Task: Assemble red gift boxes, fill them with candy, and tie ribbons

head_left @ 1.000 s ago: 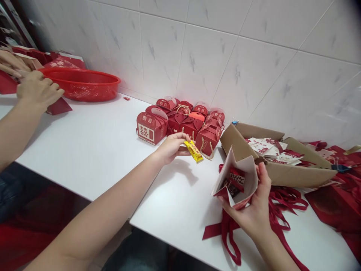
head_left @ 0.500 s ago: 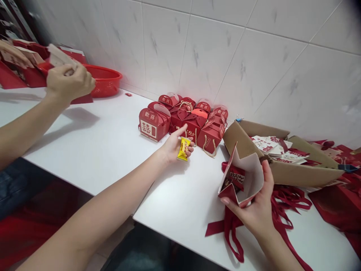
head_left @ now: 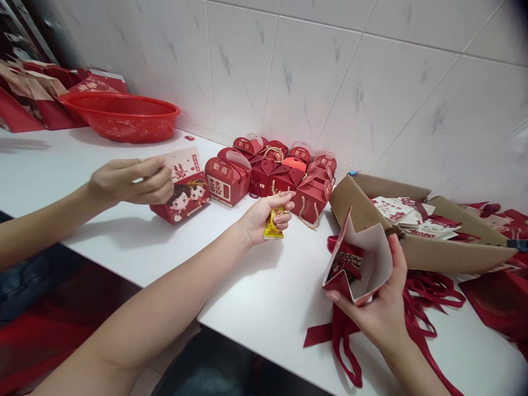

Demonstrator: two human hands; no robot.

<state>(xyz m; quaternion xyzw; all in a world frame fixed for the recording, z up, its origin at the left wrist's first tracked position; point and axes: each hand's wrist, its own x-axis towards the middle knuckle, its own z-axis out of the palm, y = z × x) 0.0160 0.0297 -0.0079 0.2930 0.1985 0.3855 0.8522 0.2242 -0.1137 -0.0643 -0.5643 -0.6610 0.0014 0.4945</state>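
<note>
My left hand [head_left: 268,214] is closed around a yellow-wrapped candy [head_left: 272,227], held above the white table in front of the finished-looking red gift boxes [head_left: 284,179]. In my right hand [head_left: 381,308] is an open candy box [head_left: 373,267], its top tipped towards me. Red-wrapped candy [head_left: 351,259] shows inside it; the bottom of the box is partly hidden. A dark red ribbon [head_left: 344,352] hangs and lies below that box. Left of my hands, a co-worker's hand [head_left: 136,181] holds the top of a red and cream box [head_left: 187,190] printed with cartoon figures.
Against the wall stands a red plastic basket [head_left: 132,124], with red bags [head_left: 53,99] behind it on the left. A cardboard box [head_left: 449,256] of printed cards [head_left: 408,212] sits at the right. More ribbon [head_left: 433,291] lies in front of it. The table's front edge runs beneath my arms.
My left fingers have closed over the yellow candy, which lay on the open palm before. The co-worker's hand has brought a cartoon-printed box from the basket area to the right. My right hand has barely moved.
</note>
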